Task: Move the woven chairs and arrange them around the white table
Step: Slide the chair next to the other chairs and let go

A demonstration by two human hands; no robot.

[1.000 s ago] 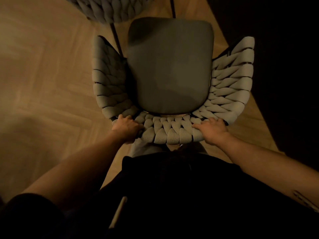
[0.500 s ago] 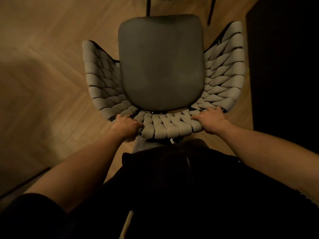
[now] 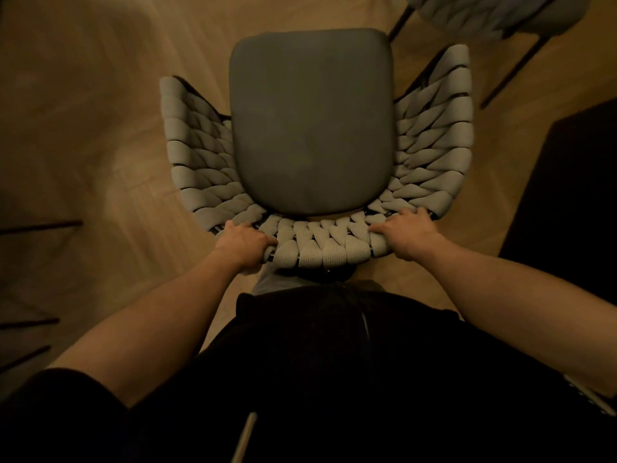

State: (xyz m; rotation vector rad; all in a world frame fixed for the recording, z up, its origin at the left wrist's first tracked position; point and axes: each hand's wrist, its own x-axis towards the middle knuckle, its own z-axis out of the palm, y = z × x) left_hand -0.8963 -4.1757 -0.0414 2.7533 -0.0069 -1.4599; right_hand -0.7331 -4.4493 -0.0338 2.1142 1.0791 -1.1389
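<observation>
Both hands, the left hand (image 3: 245, 243) and right hand (image 3: 405, 233), grip the backrest of a woven chair (image 3: 310, 128) on the wooden floor (image 3: 100, 128). Probably mid-carry; the white table is unseen, so next comes steering toward it.

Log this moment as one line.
left hand: grips chair back | right hand: grips chair back | second chair: far right | table: unseen

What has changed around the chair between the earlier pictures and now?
A second woven chair, at upper left a second ago, now shows at upper right; the dark area stays right. Left hand and right hand still grip the held chair's backrest.
</observation>
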